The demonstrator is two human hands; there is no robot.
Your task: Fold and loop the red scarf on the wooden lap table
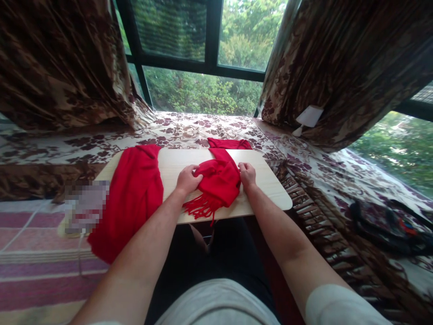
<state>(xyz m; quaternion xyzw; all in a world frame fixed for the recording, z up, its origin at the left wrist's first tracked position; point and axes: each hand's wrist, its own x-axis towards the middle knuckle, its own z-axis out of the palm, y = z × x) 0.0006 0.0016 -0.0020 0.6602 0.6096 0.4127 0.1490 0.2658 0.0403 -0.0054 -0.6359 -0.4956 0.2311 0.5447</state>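
A red fringed scarf [219, 180] lies partly folded on a light wooden lap table [267, 183], its fringe hanging over the near edge. My left hand [187, 179] grips the scarf's left side. My right hand [246, 174] grips its right side. The scarf's far end [230, 143] trails off the back of the table. A second red cloth [133, 194] drapes over the table's left part and down onto the bedding.
Brown floral curtains [338, 63] hang left and right of a window [203, 58]. Floral bedding [189, 128] surrounds the table. A striped blanket [40, 271] lies at the left, a dark bag [389, 221] at the right, and a blurred object [84, 207] at the table's left end.
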